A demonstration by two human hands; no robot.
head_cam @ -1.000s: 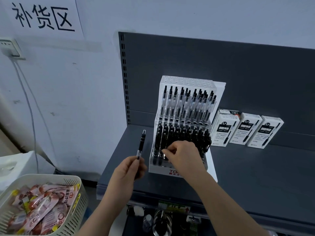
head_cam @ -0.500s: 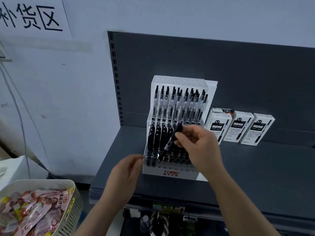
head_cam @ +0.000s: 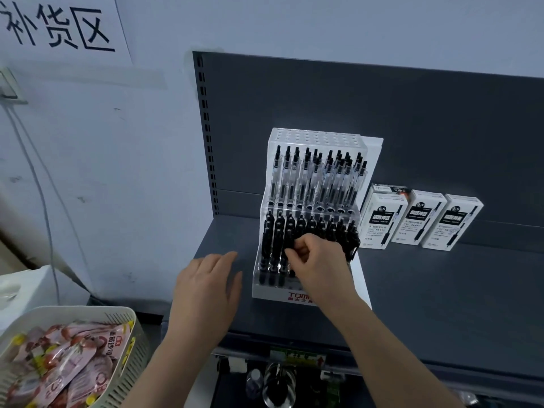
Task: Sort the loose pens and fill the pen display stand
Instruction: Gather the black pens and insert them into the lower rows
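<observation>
Both hands, left (head_cam: 206, 290) and right (head_cam: 321, 266), and forearms are bare, without sleeves, rings or watch.

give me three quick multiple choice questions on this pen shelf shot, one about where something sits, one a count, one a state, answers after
1. Where are the white pen boxes relative to the pen display stand?
A. To its right, on the shelf
B. In the basket
C. On top of it

2. How many white pen boxes face front in the row?
A. One
B. Three
C. Six

3. What is the left hand doing?
A. Gripping a pen
B. Lifting a box
C. Open, holding nothing

Answers:
1. A, they stand on the grey shelf right of the stand.
2. B, three fronts show, another box partly hidden behind.
3. C, its fingers are spread while the right hand works at the black pens.
</observation>
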